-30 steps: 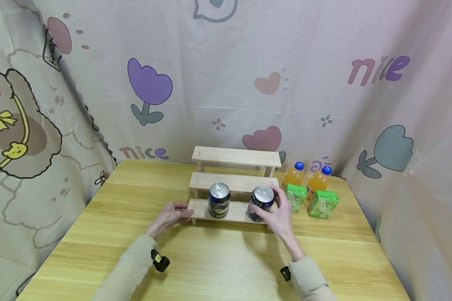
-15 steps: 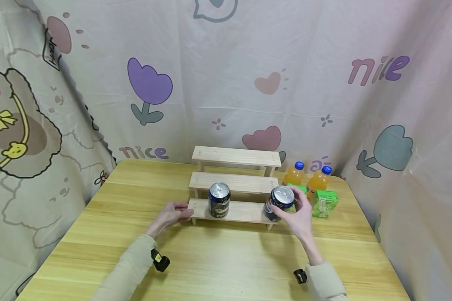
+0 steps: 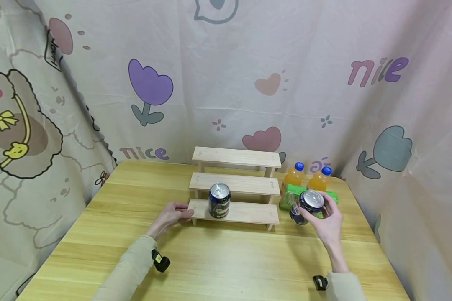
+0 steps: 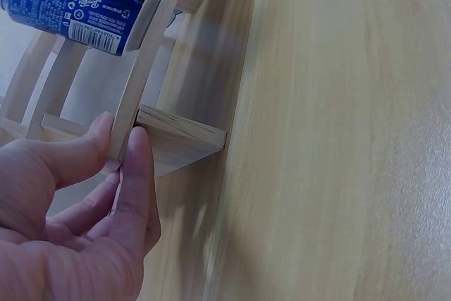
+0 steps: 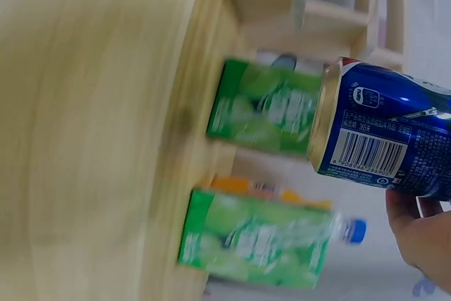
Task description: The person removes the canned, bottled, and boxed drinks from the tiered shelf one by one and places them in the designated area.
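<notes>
My right hand (image 3: pixel 328 217) grips a dark blue soda can (image 3: pixel 311 201) around its side, right of the shelf and in front of the green cartons. In the right wrist view this can (image 5: pixel 384 128) shows its barcode, and its base is off the table. My left hand (image 3: pixel 172 215) pinches the left end of the lowest step of a wooden three-tier shelf (image 3: pixel 245 212) between thumb and fingers, as the left wrist view shows with the hand (image 4: pixel 91 202). A second blue can (image 3: pixel 219 200) stands upright on that lowest step, left of its middle.
Two orange juice bottles (image 3: pixel 318 179) with blue caps stand at the back right of the wooden table (image 3: pixel 226 259). Two green drink cartons (image 5: pixel 257 237) stand before them, partly hidden by the held can in the head view. A patterned curtain (image 3: pixel 218 83) hangs behind the table.
My right hand has lifted its can off the right part of the lowest step and carried it right, past the shelf's end. The left hand and the other can have stayed put.
</notes>
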{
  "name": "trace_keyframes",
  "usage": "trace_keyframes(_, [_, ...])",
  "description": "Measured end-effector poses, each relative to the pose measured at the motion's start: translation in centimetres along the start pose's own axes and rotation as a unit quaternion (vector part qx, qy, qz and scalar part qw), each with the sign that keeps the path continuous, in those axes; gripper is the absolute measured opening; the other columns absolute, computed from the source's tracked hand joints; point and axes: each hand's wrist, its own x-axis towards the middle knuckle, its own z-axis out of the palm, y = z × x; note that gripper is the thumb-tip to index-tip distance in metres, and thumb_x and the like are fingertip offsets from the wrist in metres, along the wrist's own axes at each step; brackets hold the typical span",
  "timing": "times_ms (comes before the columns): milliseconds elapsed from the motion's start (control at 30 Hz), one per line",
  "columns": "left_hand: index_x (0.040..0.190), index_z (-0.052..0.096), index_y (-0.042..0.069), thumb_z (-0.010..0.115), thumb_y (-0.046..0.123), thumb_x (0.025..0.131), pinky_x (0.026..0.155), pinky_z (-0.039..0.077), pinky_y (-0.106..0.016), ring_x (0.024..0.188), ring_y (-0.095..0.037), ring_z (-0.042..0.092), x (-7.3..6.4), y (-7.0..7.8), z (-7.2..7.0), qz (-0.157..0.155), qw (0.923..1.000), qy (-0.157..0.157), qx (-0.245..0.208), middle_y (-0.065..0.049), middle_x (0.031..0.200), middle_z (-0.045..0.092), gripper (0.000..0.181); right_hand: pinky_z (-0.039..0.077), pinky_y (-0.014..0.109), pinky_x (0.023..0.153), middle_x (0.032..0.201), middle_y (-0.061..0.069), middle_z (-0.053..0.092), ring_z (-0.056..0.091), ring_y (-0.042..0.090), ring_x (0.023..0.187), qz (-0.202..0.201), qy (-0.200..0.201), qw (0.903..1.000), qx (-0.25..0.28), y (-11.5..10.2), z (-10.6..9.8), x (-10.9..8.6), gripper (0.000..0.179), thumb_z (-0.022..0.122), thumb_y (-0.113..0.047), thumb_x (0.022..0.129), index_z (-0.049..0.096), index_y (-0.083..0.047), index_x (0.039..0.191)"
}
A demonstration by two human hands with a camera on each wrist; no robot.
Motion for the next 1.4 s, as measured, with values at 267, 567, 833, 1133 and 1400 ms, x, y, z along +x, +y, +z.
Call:
trace_keyframes(267, [0.137,0.040,-0.023,0.066,-0.001,0.094,0.081,0.065,-0.023,0.081,-0.012,0.067,0.0,0.0,0.1,-0.001,1.0000,0.002,-0.003,-0.019,0.109,0.064,0.055,0.047,0.003,0.098,0.120,-0.025,0.054,0.051,-0.007,0.117,0.047,0.032,0.9964,-0.063,1.3,-2.9,0.3,0.072,0.085,0.002,0.075,0.053,-0.006,0.139])
trace_keyframes(567, [0.136,0.038,-0.025,0.065,-0.004,0.093,0.078,0.065,-0.022,0.080,-0.011,0.067,0.0,0.1,0.0,0.007,0.9999,-0.004,-0.013,-0.015,0.101,0.066,0.056,0.044,-0.002,0.084,0.112,-0.026,0.054,0.051,-0.007,0.109,0.079,0.077,0.9916,-0.067,3.2,-5.0,0.6,0.069,0.085,0.001,0.075,0.055,-0.007,0.137])
trace_keyframes(833, [0.137,0.040,-0.023,0.066,-0.001,0.093,0.080,0.065,-0.023,0.082,-0.012,0.068,0.1,0.1,0.0,0.003,1.0000,0.002,-0.002,-0.018,0.107,0.066,0.055,0.043,-0.003,0.082,0.112,-0.027,0.050,0.048,-0.005,0.110,0.119,0.083,0.9847,-0.097,3.6,-5.7,0.4,0.069,0.085,-0.005,0.079,0.052,-0.010,0.139])
trace_keyframes(1133, [0.136,0.041,-0.023,0.066,-0.001,0.094,0.081,0.065,-0.023,0.082,-0.011,0.068,0.1,-0.1,0.0,0.005,1.0000,0.001,0.000,-0.019,0.109,0.066,0.054,0.039,-0.006,0.080,0.109,-0.025,0.048,0.046,-0.010,0.101,0.136,0.071,0.9806,-0.122,4.3,-5.7,0.5,0.071,0.085,-0.004,0.077,0.050,-0.005,0.138])
trace_keyframes(1400, [0.135,0.042,-0.023,0.067,-0.002,0.093,0.080,0.065,-0.023,0.080,-0.011,0.068,0.0,-0.1,0.0,0.003,1.0000,0.002,-0.006,-0.018,0.107,0.066,0.053,0.040,-0.006,0.079,0.115,-0.017,0.051,0.045,-0.014,0.095,0.141,0.053,0.9792,-0.135,4.8,-5.6,0.6,0.076,0.087,-0.005,0.075,0.048,-0.003,0.141])
